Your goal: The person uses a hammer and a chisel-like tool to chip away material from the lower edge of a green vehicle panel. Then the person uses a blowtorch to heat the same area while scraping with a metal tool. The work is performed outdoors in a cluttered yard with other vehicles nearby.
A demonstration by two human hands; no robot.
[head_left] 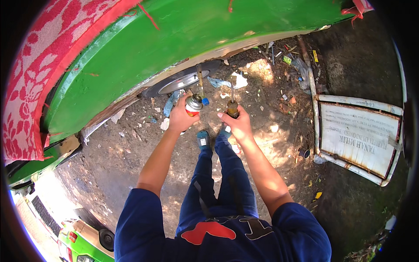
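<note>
Outdoors on littered dirt ground, right beside a green vehicle with a wheel low behind the panel. Left hand has its fingers wrapped tight round a gas canister with a brass torch nozzle sticking up toward the wheel. Right hand is closed on a screwdriver, shaft pointing up, just beside the canister. Looks to me like the get-the-torch-ready stage; lighting it would need a steady grip and the nozzle aimed clear of the legs.
</note>
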